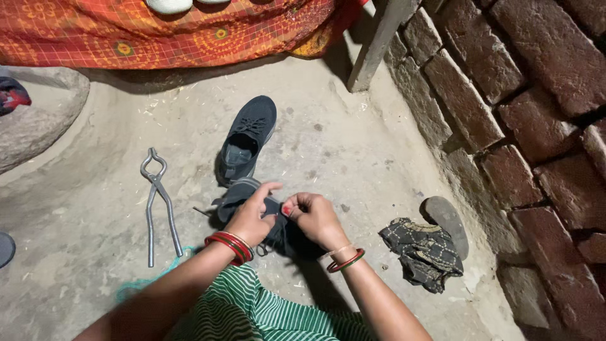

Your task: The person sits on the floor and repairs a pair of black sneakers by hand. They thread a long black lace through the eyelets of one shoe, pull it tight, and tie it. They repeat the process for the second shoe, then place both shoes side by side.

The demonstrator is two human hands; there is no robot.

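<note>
Near centre of the head view, the left hand (252, 215) and right hand (314, 218) both pinch a dark shoe (243, 196) resting on the floor (353, 151). Its mate (247, 139) lies just beyond. Risk: a fingertip grip may slip. Metal tongs (158, 202) lying left could snag an elbow.

Dark shoe (243, 192) on floor, mostly hidden under both hands; its twin (247, 139) lies just behind, opening up.

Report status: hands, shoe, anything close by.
Left hand and right hand both gripping near dark shoe. Second dark shoe just beyond. Metal tongs left, dark cloth right; neither touching.
</note>
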